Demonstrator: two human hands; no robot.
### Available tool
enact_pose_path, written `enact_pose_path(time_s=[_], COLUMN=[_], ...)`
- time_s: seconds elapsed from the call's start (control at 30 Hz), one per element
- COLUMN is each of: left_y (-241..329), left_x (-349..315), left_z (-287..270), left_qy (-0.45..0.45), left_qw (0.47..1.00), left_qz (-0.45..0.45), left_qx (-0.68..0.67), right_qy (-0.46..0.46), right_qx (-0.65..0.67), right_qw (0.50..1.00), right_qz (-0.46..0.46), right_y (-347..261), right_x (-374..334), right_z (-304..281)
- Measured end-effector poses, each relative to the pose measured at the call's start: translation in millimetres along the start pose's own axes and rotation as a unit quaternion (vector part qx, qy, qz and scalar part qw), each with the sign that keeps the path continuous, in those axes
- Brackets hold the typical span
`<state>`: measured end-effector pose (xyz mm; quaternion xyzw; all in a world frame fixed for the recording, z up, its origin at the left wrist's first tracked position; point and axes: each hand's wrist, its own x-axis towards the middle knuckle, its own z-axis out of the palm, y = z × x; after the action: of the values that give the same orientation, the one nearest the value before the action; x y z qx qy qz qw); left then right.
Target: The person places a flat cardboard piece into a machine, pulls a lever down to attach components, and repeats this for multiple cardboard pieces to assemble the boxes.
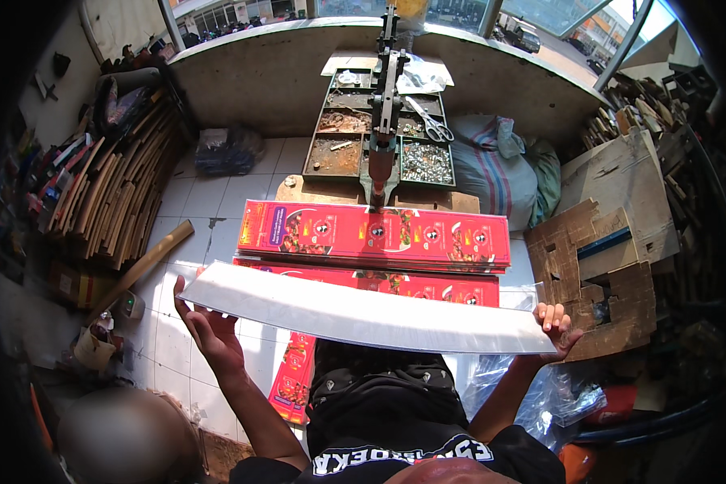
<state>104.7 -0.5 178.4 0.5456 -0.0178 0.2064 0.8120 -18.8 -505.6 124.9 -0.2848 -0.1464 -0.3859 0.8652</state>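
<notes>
Stretched between my hands is a long, flat strip with its plain white side up. My left hand grips its left end, thumb below and fingers at the edge. On the right end, the fingers of my right hand curl over the top. Beneath and beyond the strip lie red printed strips, stacked under the head of a black press. More red strips show near my lap, partly hidden by the white one.
Behind the press stands a divided metal tray with small metal parts and scissors. A white woven sack sits to its right. Wooden boards are stacked at left; cut wooden panels lean at right. Clear plastic sheeting lies beside my right arm.
</notes>
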Motion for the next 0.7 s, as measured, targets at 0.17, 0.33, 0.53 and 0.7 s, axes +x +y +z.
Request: enact_pose_path(time_s=[0.17, 0.33, 0.53, 0.7], left_y=[4.8, 2.5, -14.0, -30.7], left_x=[4.0, 6.1, 2.5, -6.5], left_z=[11.6, 3.3, 14.6, 54.4], left_qy=[0.17, 0.178, 0.1, 0.001], left_qw=[0.984, 0.98, 0.987, 0.985], left_qz=[-0.04, -0.046, -0.071, -0.117], left_qx=[-0.048, -0.075, -0.107, -0.13], right_qy=[-0.002, -0.051, -0.218, -0.369], right_qx=[0.039, -0.168, -0.363, -0.519], right_qw=[0.997, 0.972, 0.85, 0.699], right_qz=[0.065, 0.155, 0.312, 0.326], right_y=[0.2, -7.4, -9.5, 10.6], right_x=[-6.5, -12.2, -1.8, -3.2], right_z=[-6.0, 8.5, 39.8, 70.2])
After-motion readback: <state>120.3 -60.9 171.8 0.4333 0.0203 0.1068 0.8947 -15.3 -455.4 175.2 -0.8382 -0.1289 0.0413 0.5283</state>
